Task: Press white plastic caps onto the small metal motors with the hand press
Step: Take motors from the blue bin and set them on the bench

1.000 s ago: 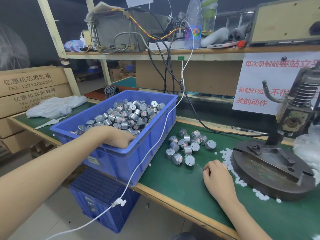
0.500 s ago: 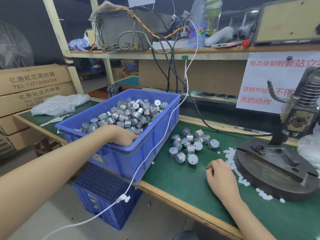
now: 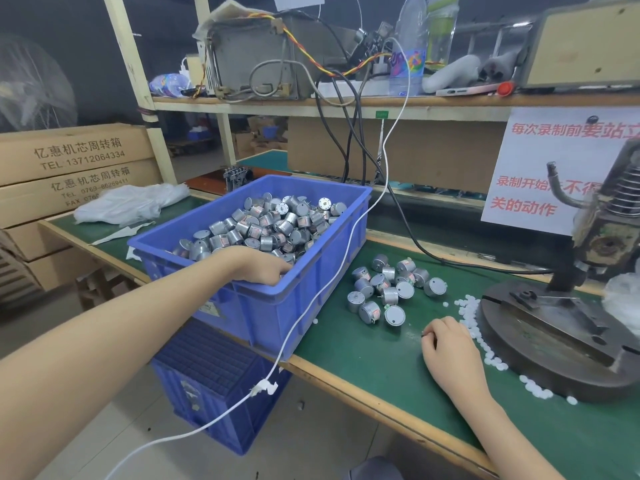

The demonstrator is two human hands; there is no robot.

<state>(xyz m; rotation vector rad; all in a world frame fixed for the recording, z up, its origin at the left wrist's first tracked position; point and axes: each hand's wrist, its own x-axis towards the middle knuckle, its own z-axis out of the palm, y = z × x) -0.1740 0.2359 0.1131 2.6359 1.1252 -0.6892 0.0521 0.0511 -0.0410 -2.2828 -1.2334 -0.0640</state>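
Stillness over the last second: left hand still sunk among motors at near rim of blue bin, fingers curled under and hidden, so cannot tell whether pinching one. Further right, loose motors on green mat, then right hand still parked, loosely curled, beside white caps and hand press; hold, if any, not visible. Reads as still fetching stock, with no pressing begun.

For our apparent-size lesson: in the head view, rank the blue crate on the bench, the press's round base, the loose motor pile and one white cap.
1. blue crate
2. round base, cropped by the frame edge
3. loose motor pile
4. white cap
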